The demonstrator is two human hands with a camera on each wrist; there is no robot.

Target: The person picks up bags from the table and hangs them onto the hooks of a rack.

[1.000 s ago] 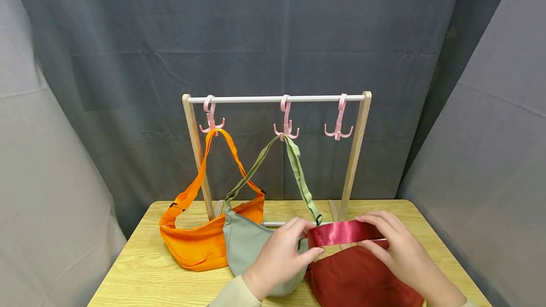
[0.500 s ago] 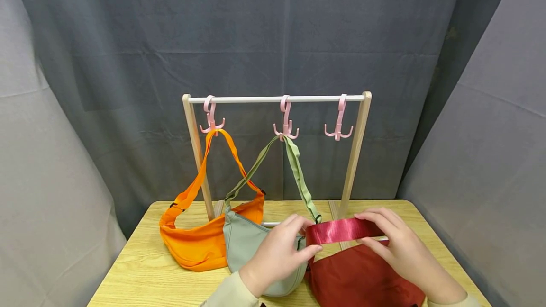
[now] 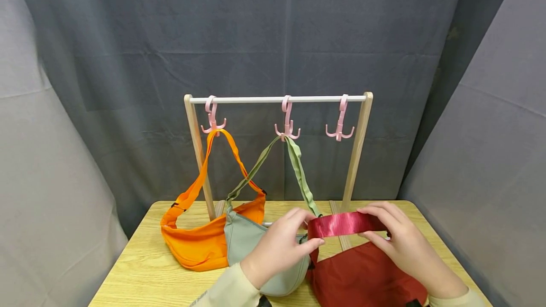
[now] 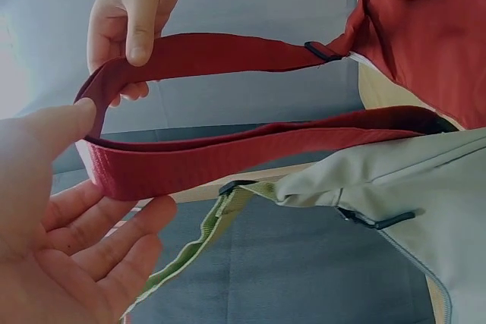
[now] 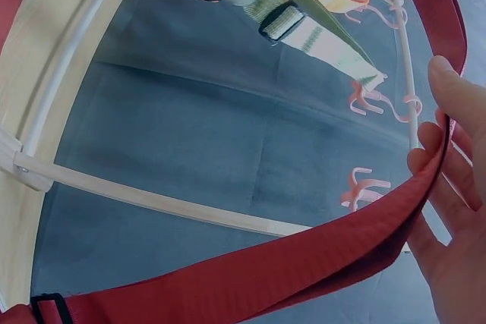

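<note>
A dark red shoulder bag point(image 3: 367, 276) rests at the table's front right. Its shiny red strap point(image 3: 345, 224) is raised and stretched between both hands. My left hand point(image 3: 281, 245) pinches the strap's left bend between thumb and fingers, in front of the grey-green bag point(image 3: 245, 240). At the strap's right bend, my right hand point(image 3: 398, 243) holds it the same way. In the left wrist view the strap point(image 4: 175, 165) forms a loop, with a black slider on its far side. The right wrist view shows fingers behind the strap point(image 5: 288, 271) and the thumb in front.
A rack with a white bar point(image 3: 243, 100) and wooden posts stands behind. Three pink hooks hang on it. An orange bag point(image 3: 196, 245) hangs from the left hook, the grey-green one from the middle. The right hook point(image 3: 340, 120) bears no bag. Grey curtains surround the wooden table point(image 3: 141, 259).
Both hands have lifted the red strap slightly, and the red bag has shifted a little with it. The two hanging bags stay where they were.
</note>
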